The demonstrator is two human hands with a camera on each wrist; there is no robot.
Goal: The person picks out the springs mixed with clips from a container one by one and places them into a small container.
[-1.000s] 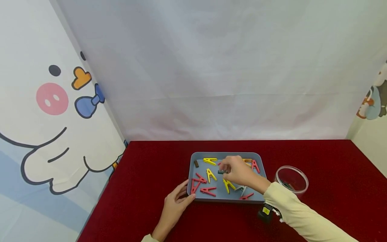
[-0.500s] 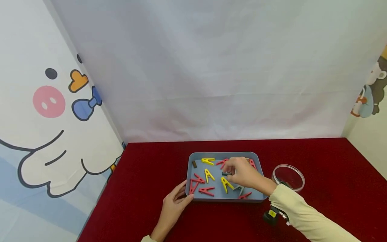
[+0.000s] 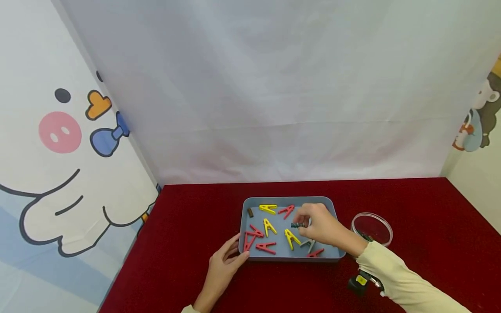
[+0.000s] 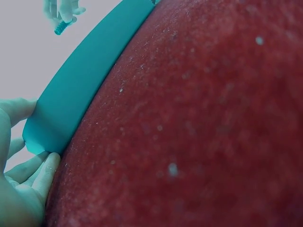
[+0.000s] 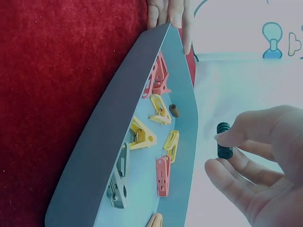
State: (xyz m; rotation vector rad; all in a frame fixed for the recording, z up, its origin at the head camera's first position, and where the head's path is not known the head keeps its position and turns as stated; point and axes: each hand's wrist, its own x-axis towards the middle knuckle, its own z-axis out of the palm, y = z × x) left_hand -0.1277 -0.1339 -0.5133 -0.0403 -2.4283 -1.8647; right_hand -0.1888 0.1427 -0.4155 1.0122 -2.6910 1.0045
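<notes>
In the head view, my right hand [image 3: 318,225] pinches a small dark coil spring [image 3: 296,225] above the blue-grey tray [image 3: 289,259]. The right wrist view shows the spring [image 5: 224,152] upright between thumb and fingertips, beyond the tray wall [image 5: 177,198]. My left hand [image 3: 220,270] grips the tray's near left corner, with thumb and fingers on its outer sides. Plastic clips lie in the tray: several yellow ones, such as a yellow clip [image 3: 291,238], several red ones, such as a red clip [image 3: 266,248], and a grey-green clip [image 3: 308,244]. A brown coil [image 3: 250,212] lies at the far left.
A round clear dish [image 3: 372,228] with something dark inside stands right of the tray, partly behind the right forearm. A dark device with a yellow label [image 3: 361,280] is by the right wrist. A white curtain [image 3: 289,108] hangs behind the red table cover [image 3: 195,217].
My right hand has moved a little to the right over the tray with the spring, uncovering a red clip at the back. The left hand keeps its grip. The head view has shifted slightly.
</notes>
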